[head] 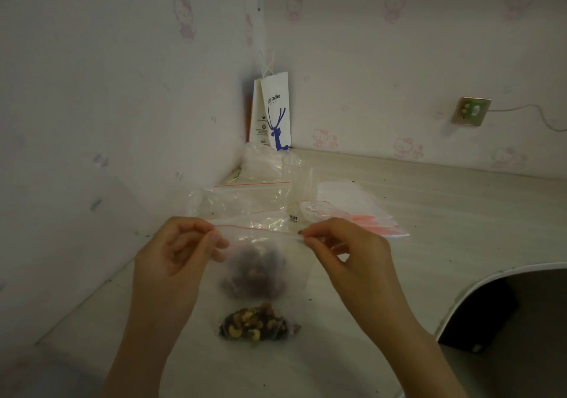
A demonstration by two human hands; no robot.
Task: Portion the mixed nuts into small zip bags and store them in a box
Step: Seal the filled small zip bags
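I hold a small clear zip bag [260,262] with a red seal line up above the table. My left hand [181,250] pinches its top left corner and my right hand [343,244] pinches its top right corner. Dark nuts sit in the bag's lower part. Below it on the table lies a pile of mixed nuts [254,324], cashews and darker pieces, seemingly in another clear bag. No box is in view.
Empty zip bags [362,210] lie stacked to the right, more clear bags [245,198] behind. A clear plastic cup [296,179] stands mid-table. A white paper coffee bag [274,112] leans in the wall corner. The table edge [478,287] curves away at right.
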